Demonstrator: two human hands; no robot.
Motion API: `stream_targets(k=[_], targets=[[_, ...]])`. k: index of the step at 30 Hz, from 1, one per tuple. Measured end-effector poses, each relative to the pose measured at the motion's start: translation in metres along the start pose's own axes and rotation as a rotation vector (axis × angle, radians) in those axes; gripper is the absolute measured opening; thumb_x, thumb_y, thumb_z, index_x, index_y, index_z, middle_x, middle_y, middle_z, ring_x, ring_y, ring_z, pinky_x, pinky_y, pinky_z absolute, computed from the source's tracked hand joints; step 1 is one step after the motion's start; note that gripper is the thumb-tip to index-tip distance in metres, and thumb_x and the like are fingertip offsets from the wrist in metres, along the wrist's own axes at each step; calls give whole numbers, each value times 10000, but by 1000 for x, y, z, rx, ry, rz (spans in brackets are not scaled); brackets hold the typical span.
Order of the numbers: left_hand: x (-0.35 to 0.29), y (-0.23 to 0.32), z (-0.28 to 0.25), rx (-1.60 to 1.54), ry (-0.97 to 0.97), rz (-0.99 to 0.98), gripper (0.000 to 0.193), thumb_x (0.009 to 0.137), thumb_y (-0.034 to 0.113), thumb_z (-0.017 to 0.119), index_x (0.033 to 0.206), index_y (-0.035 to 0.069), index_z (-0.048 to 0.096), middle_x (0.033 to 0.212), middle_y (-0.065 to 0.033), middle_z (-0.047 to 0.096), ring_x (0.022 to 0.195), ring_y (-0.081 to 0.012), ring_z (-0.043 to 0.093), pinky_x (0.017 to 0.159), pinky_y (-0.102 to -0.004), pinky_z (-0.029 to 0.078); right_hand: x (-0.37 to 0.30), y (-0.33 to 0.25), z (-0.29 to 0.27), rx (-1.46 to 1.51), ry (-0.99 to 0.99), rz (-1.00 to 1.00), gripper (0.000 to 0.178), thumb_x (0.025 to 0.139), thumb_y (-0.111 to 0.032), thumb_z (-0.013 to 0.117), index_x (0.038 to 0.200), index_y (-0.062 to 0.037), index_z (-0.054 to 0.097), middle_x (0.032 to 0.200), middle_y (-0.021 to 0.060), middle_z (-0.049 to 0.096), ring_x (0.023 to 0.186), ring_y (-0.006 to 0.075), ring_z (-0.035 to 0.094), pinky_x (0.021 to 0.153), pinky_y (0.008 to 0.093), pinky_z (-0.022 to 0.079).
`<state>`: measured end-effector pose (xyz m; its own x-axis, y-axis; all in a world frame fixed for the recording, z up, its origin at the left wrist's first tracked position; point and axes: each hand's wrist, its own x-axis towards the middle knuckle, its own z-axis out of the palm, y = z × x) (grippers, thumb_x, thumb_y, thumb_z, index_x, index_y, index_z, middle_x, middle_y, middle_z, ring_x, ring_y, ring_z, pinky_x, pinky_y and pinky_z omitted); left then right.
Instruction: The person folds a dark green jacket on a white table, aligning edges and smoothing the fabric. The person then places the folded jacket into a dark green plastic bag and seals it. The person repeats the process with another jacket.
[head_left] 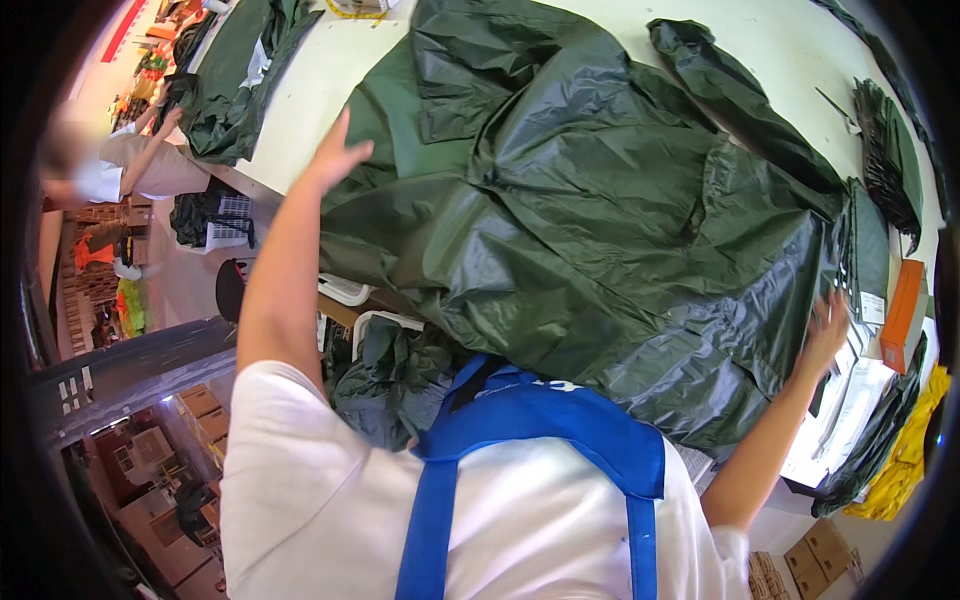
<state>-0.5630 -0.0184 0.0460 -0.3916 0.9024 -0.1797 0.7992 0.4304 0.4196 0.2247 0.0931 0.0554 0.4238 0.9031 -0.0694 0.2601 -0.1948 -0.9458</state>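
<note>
A large dark green raincoat [600,220] of shiny waterproof cloth lies spread and wrinkled over the white table [290,110], and its near side hangs over the front edge. One sleeve [740,95] stretches out at the far right. My left hand [338,155] is at the coat's left edge, fingers spread and thumb apart, holding nothing. At the coat's right edge, my right hand [826,335] has its fingers stretched out and apart; whether it touches the cloth I cannot tell.
An orange box [903,315] and white papers [850,410] lie at the right, with yellow cloth [905,450] beyond. Crumpled dark green cloth [395,380] fills a bin below the table. At the far left, a co-worker [150,165] handles another green garment [235,90].
</note>
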Motion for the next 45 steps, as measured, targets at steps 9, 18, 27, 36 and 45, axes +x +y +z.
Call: stream_targets(k=[9,18,27,36,45], targets=[[-117,-179,9,402,-69,-245,686,693,142,709,1327,65,458,1265,-197,508,1157,-357,501,1010,-402,393,-377,358,-191,613,216,1333,336,886,-339,555,938,-8,579,614,56,501,548,196,510,537,299,471],[-74,-256,-10,-139,-216,-675,430,787,184,704,1160,8,582,1118,-154,623,1046,-229,581,853,-376,469,-342,269,76,1237,-71,1001,516,974,-391,346,1380,-75,392,1443,86,396,1337,300,328,1122,448,237],[-37,-130,-162,-645,-101,-277,431,892,332,603,1202,37,550,1174,-82,599,1114,-180,515,911,-363,419,-326,205,-19,469,844,438,352,919,-207,442,1225,-56,528,1284,96,520,1066,229,518,836,312,415],[-58,-59,-164,-433,-325,-19,397,846,221,647,1178,19,567,1129,-39,620,1008,-122,559,935,-308,412,-252,97,-132,249,779,-83,318,987,-125,393,1264,-29,516,1259,151,527,1031,226,553,901,293,474],[-30,-12,-222,-1065,-161,171,375,904,266,624,1184,30,546,1129,-67,633,1008,-157,607,921,-322,467,-175,-110,-139,-255,899,-750,326,883,-52,436,1152,57,585,1196,124,547,986,223,558,809,318,498]])
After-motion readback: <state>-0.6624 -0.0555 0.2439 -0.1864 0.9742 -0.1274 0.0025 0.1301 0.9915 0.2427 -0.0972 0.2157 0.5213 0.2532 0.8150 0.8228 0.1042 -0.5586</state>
